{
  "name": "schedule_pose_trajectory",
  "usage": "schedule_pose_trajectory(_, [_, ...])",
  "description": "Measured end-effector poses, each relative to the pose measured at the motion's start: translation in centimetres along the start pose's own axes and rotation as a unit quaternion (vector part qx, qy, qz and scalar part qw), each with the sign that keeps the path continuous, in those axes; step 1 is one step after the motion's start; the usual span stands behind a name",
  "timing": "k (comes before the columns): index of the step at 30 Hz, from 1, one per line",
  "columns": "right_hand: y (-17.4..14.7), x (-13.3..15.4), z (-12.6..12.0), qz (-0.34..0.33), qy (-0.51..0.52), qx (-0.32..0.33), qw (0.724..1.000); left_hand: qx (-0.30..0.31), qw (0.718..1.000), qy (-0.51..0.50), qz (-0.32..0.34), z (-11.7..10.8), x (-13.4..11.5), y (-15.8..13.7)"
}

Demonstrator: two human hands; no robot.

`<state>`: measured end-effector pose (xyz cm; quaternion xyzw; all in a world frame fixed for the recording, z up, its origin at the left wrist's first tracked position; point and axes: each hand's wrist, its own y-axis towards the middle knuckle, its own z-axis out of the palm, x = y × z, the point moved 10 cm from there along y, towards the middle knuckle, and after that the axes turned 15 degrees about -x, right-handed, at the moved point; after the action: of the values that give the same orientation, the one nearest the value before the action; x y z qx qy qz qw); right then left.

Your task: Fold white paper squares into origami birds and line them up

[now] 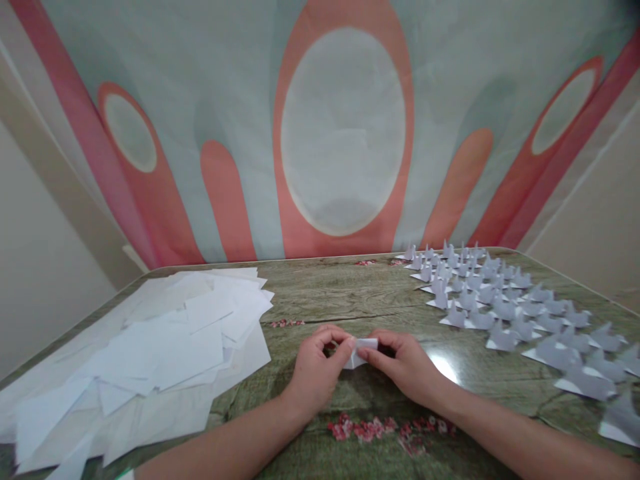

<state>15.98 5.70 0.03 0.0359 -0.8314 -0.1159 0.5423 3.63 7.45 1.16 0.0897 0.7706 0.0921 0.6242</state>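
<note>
Between my two hands, just above the middle of the table, is a small piece of folded white paper. My left hand pinches its left side between thumb and fingers. On the other side, my right hand grips the right part, with thumb and index finger pressed on it. The fingers hide part of the paper, so its full shape cannot be made out.
Loose white paper sheets lie overlapping on the left of the wood-patterned table. Several rows of small folded paper figures stand on the right. A patterned backdrop rises behind the far edge.
</note>
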Motion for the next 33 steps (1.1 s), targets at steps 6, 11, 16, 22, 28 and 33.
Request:
schedule_pose_trajectory(6, [0.4,-0.3,-0.3,-0.019,-0.023,0.007,1.0,-0.011,0.998,-0.033,-0.055,-0.2,1.3,0.3])
schedule_pose_trajectory(11, [0.3,-0.4,-0.3,-0.034,-0.044,0.004,0.998,-0.019,0.996,-0.052,-0.074,-0.4,1.5,0.3])
schedule_pose_trajectory(16, [0.2,0.0,-0.2,-0.047,-0.042,0.015,0.998,-0.026,0.994,-0.061,-0.088,-0.5,1.5,0.3])
schedule_pose_trajectory(22, [0.0,0.4,-0.2,-0.05,-0.03,0.031,0.998,-0.041,0.99,-0.079,-0.108,-0.8,1.4,0.5])
schedule_pose_trajectory(28, [0.2,0.4,-0.2,-0.053,-0.036,0.028,0.998,-0.034,0.99,-0.078,-0.112,-0.7,1.7,0.4])
schedule_pose_trajectory(33, [0.1,0.2,-0.6,-0.042,0.001,0.01,0.999,-0.017,0.998,-0.041,-0.051,-0.5,1.1,0.5])
